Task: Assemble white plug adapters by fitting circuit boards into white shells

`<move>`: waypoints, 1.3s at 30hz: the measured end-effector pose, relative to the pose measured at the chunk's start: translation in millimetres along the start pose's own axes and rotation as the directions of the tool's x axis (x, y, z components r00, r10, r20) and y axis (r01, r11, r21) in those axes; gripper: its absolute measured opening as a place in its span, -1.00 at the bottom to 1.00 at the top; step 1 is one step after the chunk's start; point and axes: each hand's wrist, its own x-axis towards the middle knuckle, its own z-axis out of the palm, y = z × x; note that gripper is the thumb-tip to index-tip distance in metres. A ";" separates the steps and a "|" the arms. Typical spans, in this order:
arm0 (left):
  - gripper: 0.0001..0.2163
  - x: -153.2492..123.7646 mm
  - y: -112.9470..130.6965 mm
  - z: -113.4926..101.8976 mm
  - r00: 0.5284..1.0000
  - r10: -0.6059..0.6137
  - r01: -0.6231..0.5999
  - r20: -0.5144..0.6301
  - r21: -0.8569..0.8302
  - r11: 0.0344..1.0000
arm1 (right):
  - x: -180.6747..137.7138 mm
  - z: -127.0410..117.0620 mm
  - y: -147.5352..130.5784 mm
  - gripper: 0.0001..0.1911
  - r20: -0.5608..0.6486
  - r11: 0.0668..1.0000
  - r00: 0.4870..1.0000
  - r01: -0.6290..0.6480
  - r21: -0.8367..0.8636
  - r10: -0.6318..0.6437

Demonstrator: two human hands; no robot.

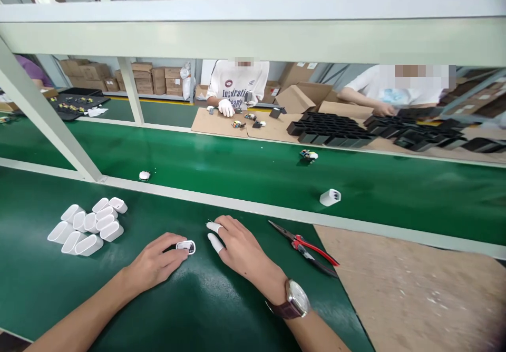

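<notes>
Closest to the lens are 2 bare forearms, the right one wearing a wristwatch point(297, 299) on a brown strap. Both rest low on the green mat point(59, 299). From my remote seat I read the left hand point(158, 262) as closed in a light pinch: thumb and forefinger hold a small white housing point(186, 247) against the mat, its dark open end turned toward the right hand point(239, 246). That hand lies flat and loosely spread just beside the housing, holding nothing. White finger cots point(216, 242) cover 2 of its fingers. A thin sliver shows at one fingertip, too small for me to name.

I judge the step to be steadying or checking this 1 housing. Any further handling calls for a firm grip on its smooth rounded sides, as it looks slippery and light.

Left of the hands, around 10 more white housings point(89, 225) lie clustered together. Red-handled cutters point(306, 246) lie to the right, at the edge of a brown board point(415, 289). Beyond the rail, the conveyor belt point(237, 167) carries another housing point(330, 197) and 2 smaller parts. Across it, a gloved hand point(226, 107) of one co-worker works at a cardboard sheet, and a second person reaches over black trays point(332, 130).
</notes>
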 end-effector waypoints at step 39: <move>-0.58 141.3 -126.6 -33.8 0.885 -0.463 0.432 -0.058 0.472 0.768 | -12.8 68.1 -5.6 -0.63 -0.218 0.977 0.971 0.138 0.163 -0.100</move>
